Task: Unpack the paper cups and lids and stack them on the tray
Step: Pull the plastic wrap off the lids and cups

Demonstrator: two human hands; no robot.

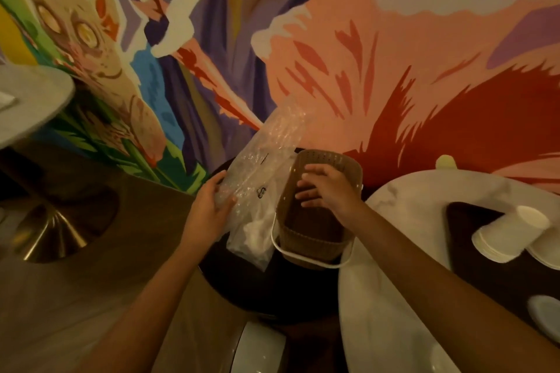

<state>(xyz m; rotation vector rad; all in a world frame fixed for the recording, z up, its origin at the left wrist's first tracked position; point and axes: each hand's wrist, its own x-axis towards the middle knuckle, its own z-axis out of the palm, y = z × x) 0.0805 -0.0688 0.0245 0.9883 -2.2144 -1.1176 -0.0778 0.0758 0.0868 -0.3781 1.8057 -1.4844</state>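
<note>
The left hand [209, 203] is gripping the clear plastic bag [260, 166] beside the woven basket [315, 230], the right hand [327, 188] is reaching over that basket with fingers loosely extended, and the paper cups [509, 236] are lying on the tray [463, 221].

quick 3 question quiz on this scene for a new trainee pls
1. True or false: the left hand grips the clear plastic bag.
2. Where is the stack of paper cups? A) inside the plastic bag B) on its side on the dark tray C) upright on the floor
3. Fill in: the right hand is held open over the brown woven ____.
Key: 1 true; 2 B; 3 basket.
</note>
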